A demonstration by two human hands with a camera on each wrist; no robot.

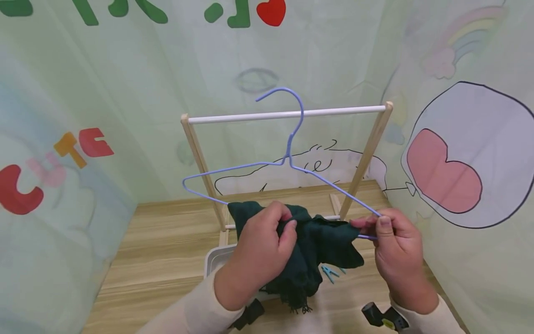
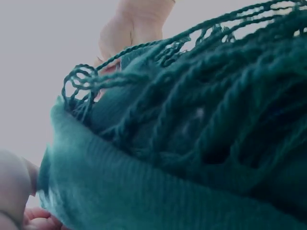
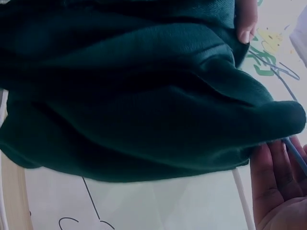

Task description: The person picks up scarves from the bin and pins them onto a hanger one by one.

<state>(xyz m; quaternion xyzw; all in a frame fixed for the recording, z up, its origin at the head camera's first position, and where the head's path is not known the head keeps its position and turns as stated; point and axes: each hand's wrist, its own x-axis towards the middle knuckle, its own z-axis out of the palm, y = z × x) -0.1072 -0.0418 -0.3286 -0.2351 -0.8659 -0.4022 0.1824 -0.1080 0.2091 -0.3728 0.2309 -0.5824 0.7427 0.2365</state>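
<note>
A dark green fringed scarf [image 1: 306,241] hangs folded over the lower bar of a lavender wire hanger [image 1: 288,155], whose hook points up. My left hand [image 1: 264,250] pinches the scarf near the middle of that bar. At the hanger's right corner, my right hand [image 1: 398,250] grips the wire between thumb and fingers, just beside the scarf's edge. Twisted fringe [image 2: 192,105] fills much of the left wrist view. Broad folds of the scarf [image 3: 134,110] cover most of the right wrist view, hiding much of the bar.
Behind the hanger stands a small wooden rack [image 1: 367,157] with a white top rod [image 1: 246,117]. A light grey tray [image 1: 212,255] sits partly hidden under the left arm. Teal clothespins [image 1: 330,273] lie on the wood-grain table [image 1: 142,255]. Printed curtains surround the table.
</note>
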